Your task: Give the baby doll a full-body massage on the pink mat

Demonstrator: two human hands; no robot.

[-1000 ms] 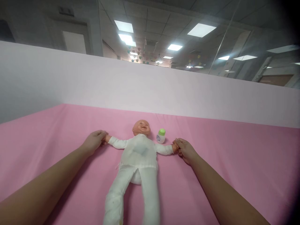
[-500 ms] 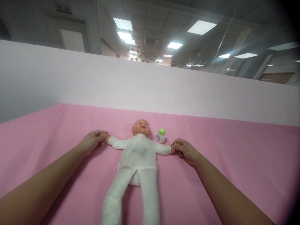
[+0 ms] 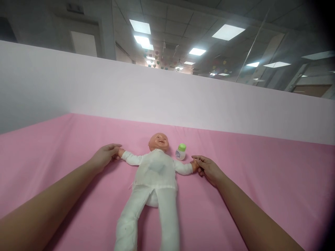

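Note:
A baby doll (image 3: 154,174) in a white suit lies on its back on the pink sheet (image 3: 261,181), arms stretched out to both sides. My left hand (image 3: 104,157) is closed around the doll's hand on the left. My right hand (image 3: 208,168) pinches the doll's other hand on the right. A small white bottle with a green cap (image 3: 180,151) stands beside the doll's head, just beyond its right-side arm.
A pale pink partition wall (image 3: 167,101) runs behind the sheet. Above it show ceiling lights and glass walls of a room.
My right hand has shifted slightly inward and tightened its pinch on the doll's hand. The doll and my left hand stay in place.

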